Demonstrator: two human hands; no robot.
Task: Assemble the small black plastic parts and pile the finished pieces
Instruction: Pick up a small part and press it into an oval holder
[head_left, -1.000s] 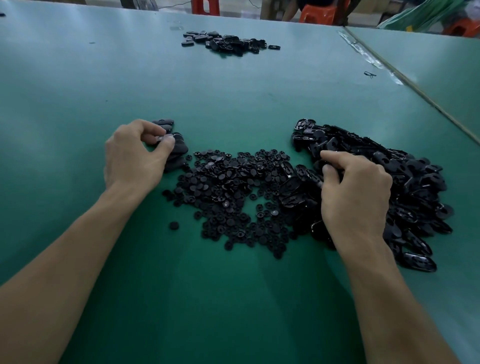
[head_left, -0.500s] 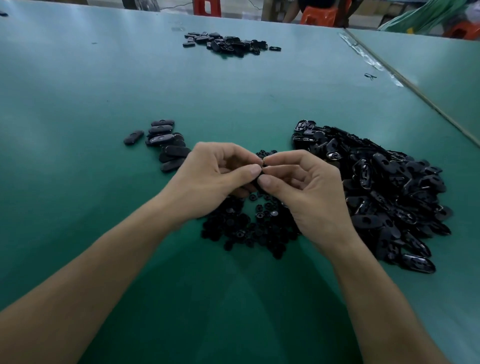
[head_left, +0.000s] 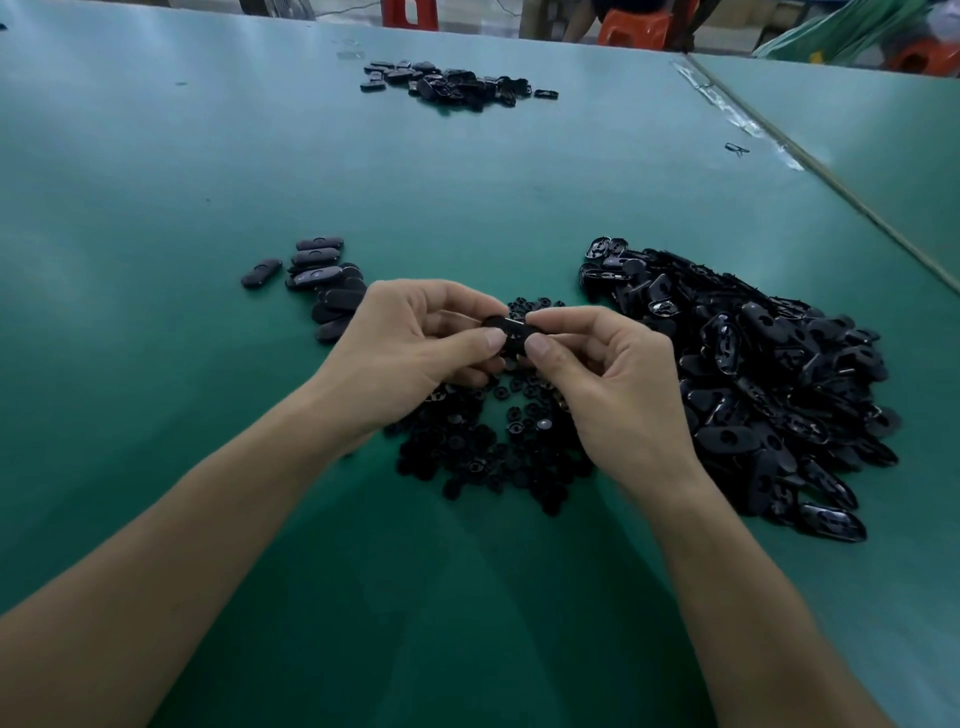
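Both hands meet over the middle of the green table (head_left: 156, 171). The left hand (head_left: 415, 353) and the right hand (head_left: 613, 384) each pinch one end of a black oval piece (head_left: 511, 332) between thumb and forefinger, with the other fingers curled under. A second ago they were apart, the left at the finished pieces and the right in the shell pile. Half a second ago they had already met, but the piece was hardly visible; now it shows plainly between the fingertips. Under the hands lies the heap of small round parts (head_left: 483, 452). The large pile of oval shells (head_left: 769, 374) is to the right, and the finished pieces (head_left: 322, 280) are to the left, uncovered now. Another pile (head_left: 452, 85) lies far across the table.
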